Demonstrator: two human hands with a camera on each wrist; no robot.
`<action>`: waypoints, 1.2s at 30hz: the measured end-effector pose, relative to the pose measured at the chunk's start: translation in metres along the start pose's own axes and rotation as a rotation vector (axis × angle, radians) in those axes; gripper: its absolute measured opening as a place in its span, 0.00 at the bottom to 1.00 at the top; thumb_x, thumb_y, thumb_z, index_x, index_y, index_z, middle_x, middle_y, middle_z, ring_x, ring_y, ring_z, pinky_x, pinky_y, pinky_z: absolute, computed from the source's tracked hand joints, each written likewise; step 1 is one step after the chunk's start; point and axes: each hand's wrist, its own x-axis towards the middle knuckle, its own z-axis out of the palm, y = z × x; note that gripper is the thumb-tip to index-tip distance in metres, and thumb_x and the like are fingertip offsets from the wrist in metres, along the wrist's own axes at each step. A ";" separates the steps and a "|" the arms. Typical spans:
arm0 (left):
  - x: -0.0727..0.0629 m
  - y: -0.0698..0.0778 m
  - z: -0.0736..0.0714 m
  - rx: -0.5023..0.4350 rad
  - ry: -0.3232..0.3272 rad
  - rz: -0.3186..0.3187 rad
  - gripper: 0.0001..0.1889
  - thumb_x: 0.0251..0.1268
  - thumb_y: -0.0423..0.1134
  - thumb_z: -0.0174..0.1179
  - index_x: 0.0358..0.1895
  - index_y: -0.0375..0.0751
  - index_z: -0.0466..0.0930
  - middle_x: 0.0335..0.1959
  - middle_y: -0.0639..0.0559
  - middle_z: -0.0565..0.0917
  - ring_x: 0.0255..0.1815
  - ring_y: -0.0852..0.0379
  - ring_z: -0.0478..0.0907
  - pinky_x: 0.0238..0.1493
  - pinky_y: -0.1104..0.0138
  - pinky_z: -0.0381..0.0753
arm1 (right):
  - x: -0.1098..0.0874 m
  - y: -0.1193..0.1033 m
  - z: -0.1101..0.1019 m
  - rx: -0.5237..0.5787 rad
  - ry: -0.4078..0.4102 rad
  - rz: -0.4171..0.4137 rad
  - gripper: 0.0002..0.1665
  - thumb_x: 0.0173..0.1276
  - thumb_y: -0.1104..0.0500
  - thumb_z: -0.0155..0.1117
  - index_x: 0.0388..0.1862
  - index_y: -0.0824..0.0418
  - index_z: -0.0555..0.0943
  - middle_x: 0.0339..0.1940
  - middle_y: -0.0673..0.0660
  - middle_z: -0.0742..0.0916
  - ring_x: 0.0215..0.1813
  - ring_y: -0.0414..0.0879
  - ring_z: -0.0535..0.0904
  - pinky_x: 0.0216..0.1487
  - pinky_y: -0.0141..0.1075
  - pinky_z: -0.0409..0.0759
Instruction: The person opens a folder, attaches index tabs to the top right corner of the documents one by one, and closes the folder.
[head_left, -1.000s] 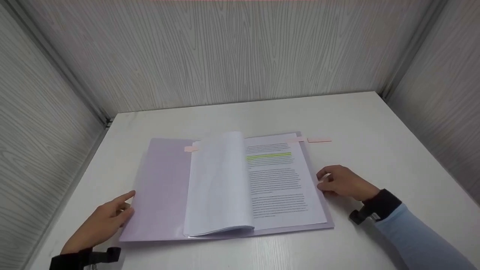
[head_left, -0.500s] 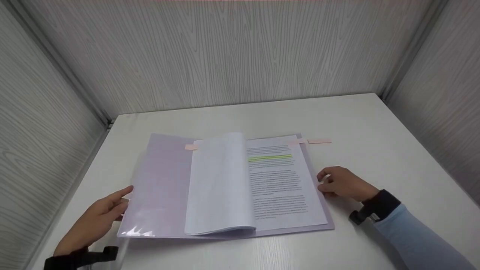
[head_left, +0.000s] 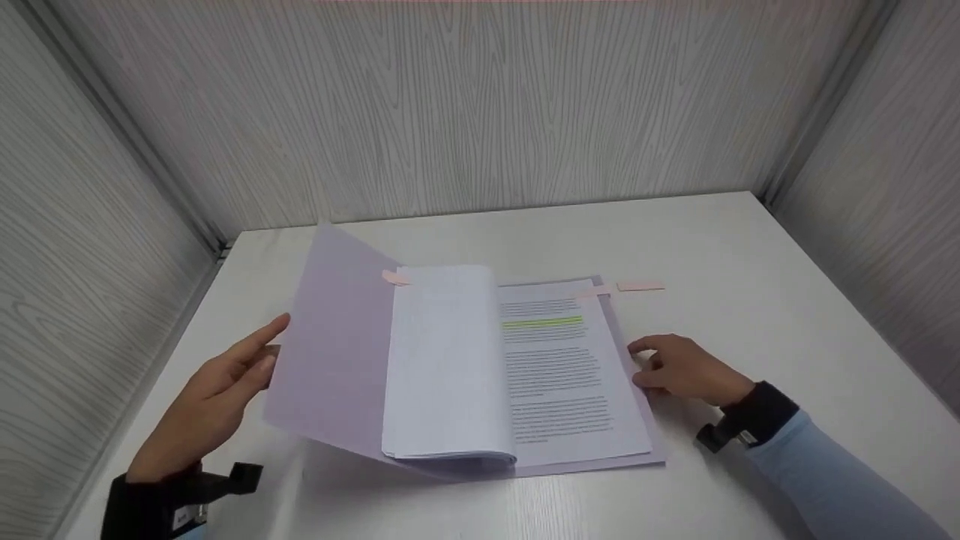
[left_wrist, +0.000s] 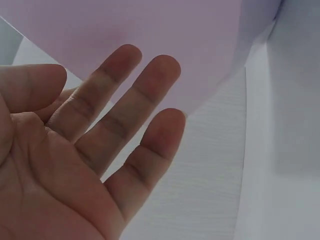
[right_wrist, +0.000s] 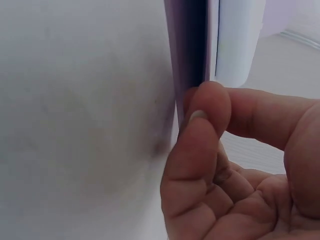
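A translucent purple folder (head_left: 337, 337) lies spread on the table with its left cover tilted up. My left hand (head_left: 214, 394) is at that cover's left edge. In the left wrist view, its extended fingers (left_wrist: 160, 77) lie against the cover's outer side, the thumb apart from them. At the folder's right edge, my right hand (head_left: 694, 367) pinches the back cover between curled fingers and thumb, also seen in the right wrist view. Inside the folder are printed pages (head_left: 555, 375) with a yellow-green highlighted line. A turned-over stack of sheets (head_left: 446, 360) bulges along the middle.
A pink sticky tab (head_left: 396, 278) sticks out of the turned sheets, and another pink tab (head_left: 598, 291) marks the right page. One loose pink strip (head_left: 640, 286) lies on the white table (head_left: 750, 285). Wood-grain panels (head_left: 480, 112) stand at the back and both sides.
My left hand has moved up and slightly right, raising the folder's left cover from nearly flat to a tilt. The turned sheets have shifted slightly right with it. My right hand stays almost still.
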 end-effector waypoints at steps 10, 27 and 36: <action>0.039 0.034 0.038 -0.022 -0.026 0.161 0.33 0.72 0.26 0.48 0.76 0.51 0.52 0.64 0.47 0.72 0.59 0.53 0.74 0.52 0.70 0.76 | -0.001 -0.013 0.002 -0.011 -0.008 -0.025 0.31 0.63 0.60 0.65 0.64 0.65 0.70 0.33 0.56 0.84 0.32 0.48 0.79 0.35 0.37 0.77; 0.080 0.028 0.130 0.324 -0.179 0.265 0.33 0.69 0.51 0.56 0.73 0.45 0.60 0.72 0.54 0.63 0.72 0.57 0.58 0.68 0.59 0.62 | 0.004 -0.016 0.008 0.024 -0.009 -0.082 0.22 0.69 0.60 0.58 0.60 0.66 0.73 0.30 0.57 0.82 0.31 0.48 0.78 0.34 0.38 0.76; 0.085 -0.003 0.162 0.455 -0.330 0.211 0.35 0.62 0.54 0.63 0.71 0.47 0.66 0.71 0.45 0.65 0.70 0.47 0.61 0.66 0.54 0.65 | 0.008 -0.006 0.005 0.230 -0.060 -0.122 0.17 0.76 0.63 0.43 0.55 0.70 0.74 0.33 0.60 0.82 0.34 0.50 0.79 0.36 0.39 0.79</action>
